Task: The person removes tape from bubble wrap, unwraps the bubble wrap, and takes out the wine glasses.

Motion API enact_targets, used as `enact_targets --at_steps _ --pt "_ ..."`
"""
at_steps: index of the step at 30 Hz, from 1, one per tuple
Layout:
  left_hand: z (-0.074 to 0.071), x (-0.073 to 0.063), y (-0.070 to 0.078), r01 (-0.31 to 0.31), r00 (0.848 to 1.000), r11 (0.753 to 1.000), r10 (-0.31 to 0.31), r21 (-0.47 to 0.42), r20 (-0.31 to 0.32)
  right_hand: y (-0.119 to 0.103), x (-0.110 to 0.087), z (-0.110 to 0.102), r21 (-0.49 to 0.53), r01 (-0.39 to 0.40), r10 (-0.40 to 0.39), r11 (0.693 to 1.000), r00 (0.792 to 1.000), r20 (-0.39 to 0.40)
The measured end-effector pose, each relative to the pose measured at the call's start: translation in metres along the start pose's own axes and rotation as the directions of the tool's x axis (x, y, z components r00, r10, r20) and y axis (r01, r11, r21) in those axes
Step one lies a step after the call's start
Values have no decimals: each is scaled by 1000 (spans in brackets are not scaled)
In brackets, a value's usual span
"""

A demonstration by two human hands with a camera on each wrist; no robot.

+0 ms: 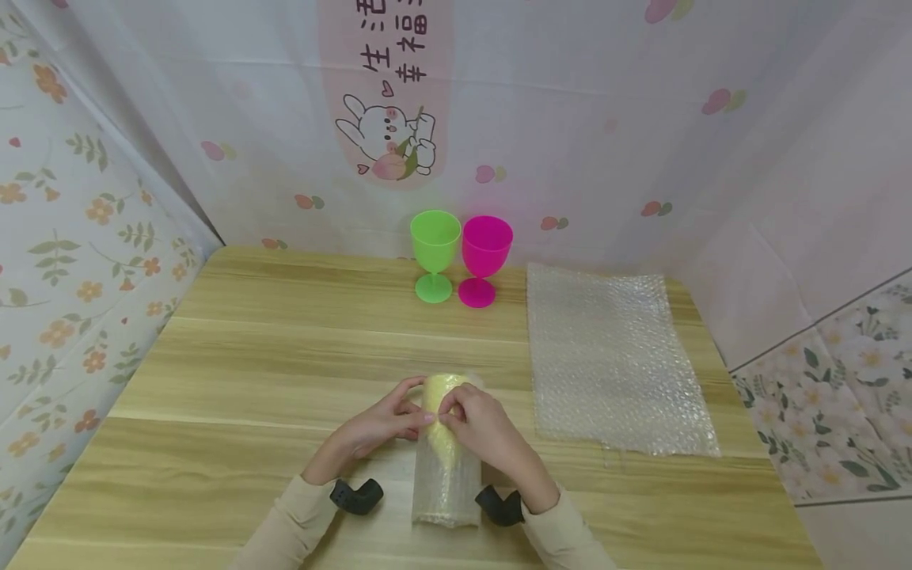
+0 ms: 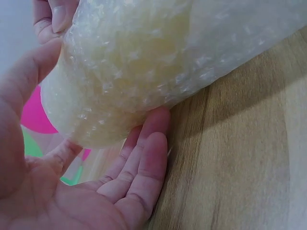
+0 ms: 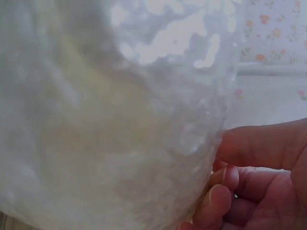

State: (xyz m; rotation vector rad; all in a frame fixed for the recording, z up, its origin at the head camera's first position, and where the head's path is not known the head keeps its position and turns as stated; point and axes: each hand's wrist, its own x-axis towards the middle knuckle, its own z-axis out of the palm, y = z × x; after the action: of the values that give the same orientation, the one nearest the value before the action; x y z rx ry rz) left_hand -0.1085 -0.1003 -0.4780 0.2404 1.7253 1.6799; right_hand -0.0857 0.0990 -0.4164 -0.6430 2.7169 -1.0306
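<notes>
A yellow goblet shape (image 1: 446,396) shows through the roll of bubble wrap (image 1: 447,495) around it, lying lengthwise on the table near the front edge. My left hand (image 1: 381,421) holds the roll from its left side; in the left wrist view the thumb lies against the wrap and the other fingers (image 2: 152,158) reach under it. From the right, my right hand (image 1: 484,423) pinches the wrap with thumb and fingertips over the goblet's bowl. In the right wrist view the bubble wrap (image 3: 120,129) fills most of the picture, with fingertips (image 3: 218,199) at its edge.
A green goblet (image 1: 435,237) and a pink goblet (image 1: 488,244) stand upright side by side at the back of the table. To the right, a flat sheet of bubble wrap (image 1: 613,356) lies on the wooden table (image 1: 249,372). Printed curtains (image 1: 570,134) hang behind.
</notes>
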Motion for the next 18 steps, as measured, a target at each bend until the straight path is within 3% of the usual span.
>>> enact_targets --at_steps 4,8,14,18 --pt "1 1 1 10 1000 1000 -10 1 -6 3 0 0 35 13 -13 999 1000 7" --pt "4 4 1 31 999 1000 -30 4 -45 10 0 1 155 -4 1 988 1000 20" --pt "15 8 6 70 987 994 -56 86 -147 23 -2 1 379 -67 62 923 998 27" --pt "22 10 12 80 983 990 -59 119 -173 30 -7 1 483 -92 91 871 996 25"
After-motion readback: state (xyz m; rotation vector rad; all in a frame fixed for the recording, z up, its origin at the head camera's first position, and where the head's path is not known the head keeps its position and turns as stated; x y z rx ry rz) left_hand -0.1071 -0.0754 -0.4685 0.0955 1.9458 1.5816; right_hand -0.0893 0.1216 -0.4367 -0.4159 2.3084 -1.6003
